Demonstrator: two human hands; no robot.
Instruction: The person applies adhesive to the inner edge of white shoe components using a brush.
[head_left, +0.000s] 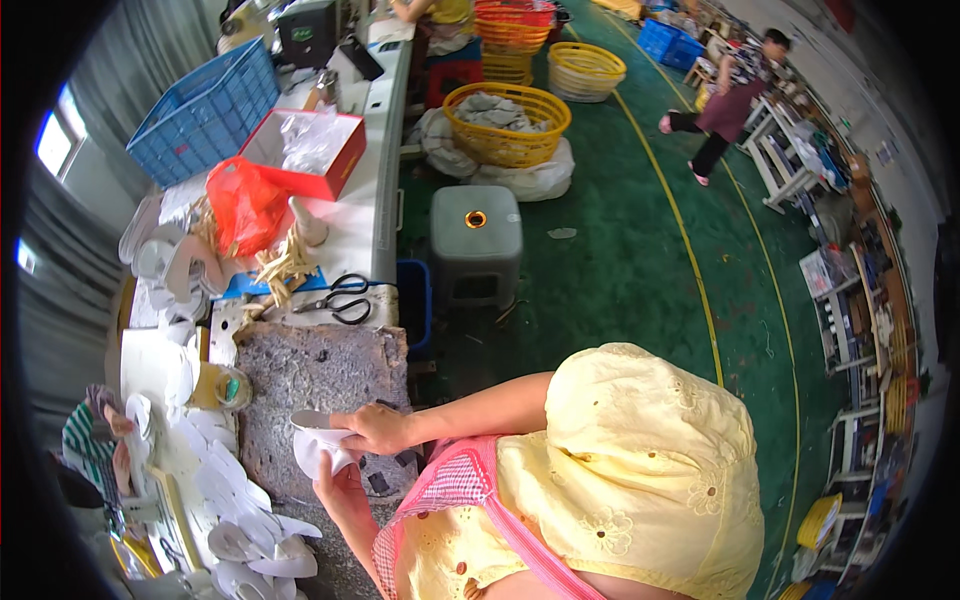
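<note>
Close above a worn grey work mat [300,385], I hold a small curved white piece [318,452] that looks like a shoe upper, with a greyish oval end. My right hand [382,428] pinches its near side. From below, the fingers of my left hand [340,488] grip its lower edge. Both hands hide part of the piece. Beside the mat lie several white sole-shaped pieces [225,475] in a loose row. A jar with yellowish contents [220,387] stands at the mat's left edge.
Black scissors [345,298] lie beyond the mat, near light wooden sticks [285,262], a red plastic bag [245,205] and a red box [345,160]. A grey stool [476,240] stands on the green floor. Across the table is another person's hand [120,422]; a person [735,95] walks far right.
</note>
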